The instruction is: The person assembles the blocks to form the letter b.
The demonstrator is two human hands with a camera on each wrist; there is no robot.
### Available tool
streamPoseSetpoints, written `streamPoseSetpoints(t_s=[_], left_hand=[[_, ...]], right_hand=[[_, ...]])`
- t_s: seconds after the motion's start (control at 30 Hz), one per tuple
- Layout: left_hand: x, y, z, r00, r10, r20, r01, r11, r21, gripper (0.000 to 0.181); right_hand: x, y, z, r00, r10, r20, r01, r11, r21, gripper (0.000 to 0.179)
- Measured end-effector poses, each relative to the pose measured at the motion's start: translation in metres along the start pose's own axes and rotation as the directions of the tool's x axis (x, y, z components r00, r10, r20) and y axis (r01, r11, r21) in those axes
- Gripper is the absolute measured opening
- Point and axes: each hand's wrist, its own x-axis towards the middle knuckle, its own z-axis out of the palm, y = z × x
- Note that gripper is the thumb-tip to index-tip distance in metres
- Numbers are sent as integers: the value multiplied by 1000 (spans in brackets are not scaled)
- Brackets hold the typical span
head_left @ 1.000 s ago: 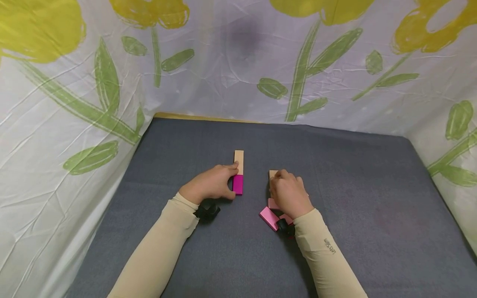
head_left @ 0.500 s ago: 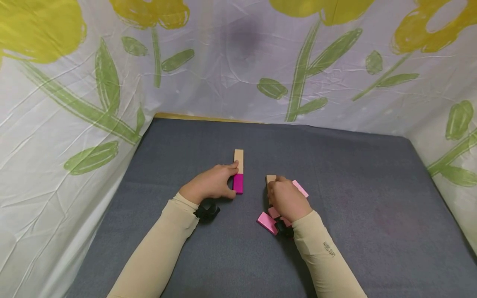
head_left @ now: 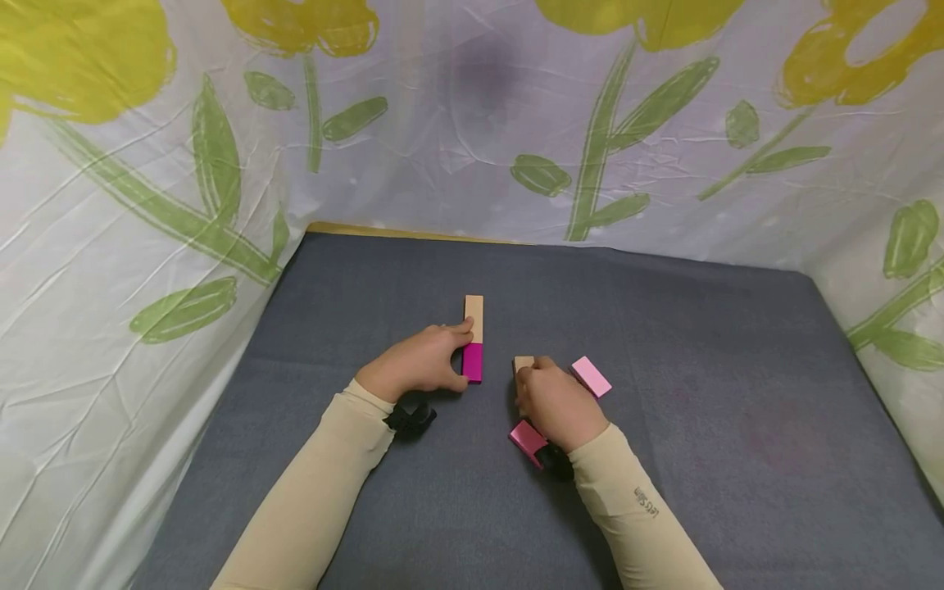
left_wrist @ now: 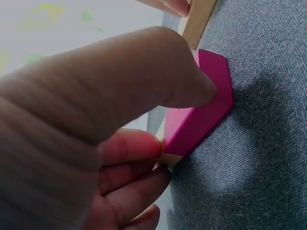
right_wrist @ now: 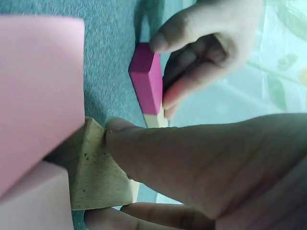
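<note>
My left hand holds a magenta block, thumb against its near end and fingertips at its far end. A plain wooden block lies end to end with it, forming one straight row on the cloth. To the right, my right hand grips a second plain wooden block between thumb and fingers. That block stands a short way from the row, mostly covered by the hand in the head view. Close beside it in the right wrist view are a large pink block face and a paler one.
A light pink block lies just right of my right hand. Another pink block sits under the right wrist, partly hidden by the black wrist camera. Grey cloth covers the table. A flower-printed curtain surrounds it.
My right hand has moved left and slightly nearer with its wooden block, uncovering the light pink block on its right. My left hand and its row have stayed nearly still.
</note>
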Motion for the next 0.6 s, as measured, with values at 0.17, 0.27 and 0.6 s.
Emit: streamPoseSetpoints(t_s=[0.17,0.27,0.6], left_hand=[[0,0,-1,1000,5,-2,-5,1000,-5,80],[0,0,-1,1000,2,-1,-2,1000,-7,79],[-1,-3,-3,1000,24,-7,-24,999,-20,74]], right_hand=[[-1,-7,1,1000,-11,-3,11,1000,2,12],[-2,-11,2,1000,-19,7,19,1000,5,13],[-7,-25,4,998,-63,31,62,998,33,12]])
